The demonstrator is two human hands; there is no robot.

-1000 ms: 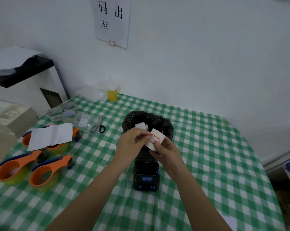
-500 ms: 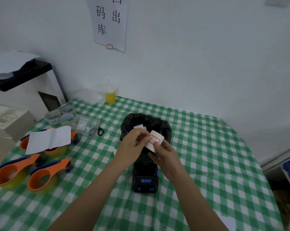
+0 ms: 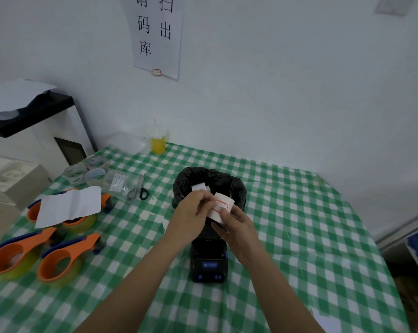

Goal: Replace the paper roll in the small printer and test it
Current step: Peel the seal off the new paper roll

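Note:
A small black printer [image 3: 208,261] with blue buttons sits on the green checked tablecloth, right below my hands. My right hand [image 3: 236,228] grips a white paper roll [image 3: 221,209] that carries a red-bordered sticker. My left hand [image 3: 192,216] pinches the sticker's edge on the roll with thumb and fingers. Both hands hover just above the printer's rear, in front of a black-lined bin [image 3: 209,183] that has a white scrap inside.
Three orange tape dispensers [image 3: 59,258] and a folded white sheet [image 3: 70,207] lie at the left. Scissors [image 3: 138,191], clear tape rolls [image 3: 85,171] and a yellow cup [image 3: 158,144] sit farther back. The wall is close behind the table.
My hands have stayed on the roll above the printer; the left fingers keep working at the sticker. My view has tilted slightly upward.

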